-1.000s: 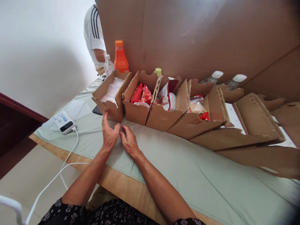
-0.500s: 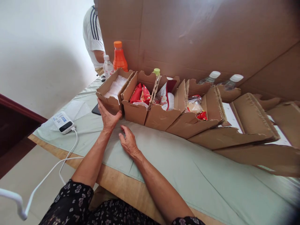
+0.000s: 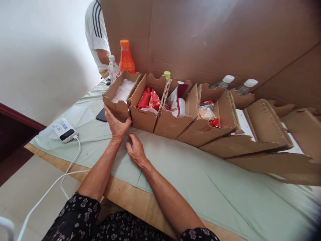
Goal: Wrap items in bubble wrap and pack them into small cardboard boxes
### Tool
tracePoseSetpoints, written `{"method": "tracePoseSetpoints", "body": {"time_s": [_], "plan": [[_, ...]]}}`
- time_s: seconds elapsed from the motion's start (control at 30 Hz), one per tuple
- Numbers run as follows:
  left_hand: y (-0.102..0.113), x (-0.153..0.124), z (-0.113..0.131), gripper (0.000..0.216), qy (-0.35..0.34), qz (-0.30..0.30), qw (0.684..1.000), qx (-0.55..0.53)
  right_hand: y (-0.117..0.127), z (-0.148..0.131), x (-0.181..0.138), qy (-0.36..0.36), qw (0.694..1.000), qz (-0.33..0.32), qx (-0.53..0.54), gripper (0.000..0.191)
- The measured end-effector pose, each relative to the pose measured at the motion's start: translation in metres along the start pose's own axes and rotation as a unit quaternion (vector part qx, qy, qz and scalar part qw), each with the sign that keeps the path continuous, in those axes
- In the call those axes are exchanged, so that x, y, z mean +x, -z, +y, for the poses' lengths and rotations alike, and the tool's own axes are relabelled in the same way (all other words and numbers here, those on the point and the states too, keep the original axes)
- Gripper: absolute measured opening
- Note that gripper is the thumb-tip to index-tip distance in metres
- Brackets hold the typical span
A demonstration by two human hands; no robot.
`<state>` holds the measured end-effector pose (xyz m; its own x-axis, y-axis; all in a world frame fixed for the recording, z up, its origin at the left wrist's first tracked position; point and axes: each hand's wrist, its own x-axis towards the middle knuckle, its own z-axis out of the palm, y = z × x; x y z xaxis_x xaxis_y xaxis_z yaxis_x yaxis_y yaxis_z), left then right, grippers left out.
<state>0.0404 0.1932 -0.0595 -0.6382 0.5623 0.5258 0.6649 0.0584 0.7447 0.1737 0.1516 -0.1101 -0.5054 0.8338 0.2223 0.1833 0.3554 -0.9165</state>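
Note:
A row of open cardboard boxes stands on a table with a pale green cloth [image 3: 200, 187]. My left hand [image 3: 115, 124] grips the near lower corner of the leftmost box [image 3: 120, 97], which holds clear bubble wrap. My right hand [image 3: 135, 151] lies on the cloth just in front of that box, fingers loosely curled and holding nothing. The second box [image 3: 146, 115] holds red packets, the third box [image 3: 173, 124] a white and red bag, the fourth box [image 3: 208, 129] clear and red snack packs.
Flattened cardboard pieces [image 3: 260, 147] lie at the right. A tall cardboard sheet [image 3: 213, 36] stands behind the boxes with an orange bottle [image 3: 125, 58] and clear bottles [image 3: 113, 68]. A white power bank [image 3: 64, 130] with cable and a black phone [image 3: 101, 115] lie left. A person in a white shirt [image 3: 95, 30] stands behind.
My left hand rose from beside the right hand and took hold of the leftmost box's near corner. The box has shifted right against the second box. My right hand stayed on the cloth.

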Motion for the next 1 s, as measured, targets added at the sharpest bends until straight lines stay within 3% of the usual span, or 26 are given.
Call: {"method": "tracePoseSetpoints", "body": {"time_s": [0.1, 0.23, 0.4, 0.53, 0.7, 0.77, 0.83, 1.0], "plan": [[0.004, -0.008, -0.003, 0.121, 0.005, -0.009, 1.0, -0.027, -0.001, -0.004, 0.0, -0.018, 1.0, -0.002, 0.02, 0.045], [0.024, -0.044, -0.008, 0.111, 0.027, -0.021, 0.996, -0.084, 0.002, -0.006, 0.008, -0.064, 0.996, -0.013, 0.063, 0.046], [0.058, -0.091, 0.002, 0.093, 0.04, -0.104, 0.99, -0.087, 0.009, -0.012, 0.006, -0.136, 0.98, -0.038, 0.14, 0.034], [0.066, -0.1, 0.027, 0.078, 0.01, -0.165, 0.982, -0.09, 0.006, -0.033, -0.046, -0.143, 0.966, -0.071, 0.202, 0.019], [0.053, -0.116, 0.06, 0.053, -0.055, -0.292, 0.951, -0.084, 0.014, -0.059, -0.162, -0.21, 0.907, -0.098, 0.35, 0.039], [0.042, -0.129, 0.071, 0.047, -0.094, -0.345, 0.93, -0.083, 0.034, -0.067, -0.206, -0.251, 0.877, -0.109, 0.396, 0.044], [0.029, -0.143, 0.081, 0.044, -0.136, -0.382, 0.91, -0.084, 0.067, -0.075, -0.243, -0.281, 0.87, -0.09, 0.395, 0.045], [-0.009, -0.176, 0.102, 0.038, -0.213, -0.43, 0.873, -0.092, 0.198, -0.088, -0.302, -0.27, 0.944, 0.097, 0.164, 0.037]]}}
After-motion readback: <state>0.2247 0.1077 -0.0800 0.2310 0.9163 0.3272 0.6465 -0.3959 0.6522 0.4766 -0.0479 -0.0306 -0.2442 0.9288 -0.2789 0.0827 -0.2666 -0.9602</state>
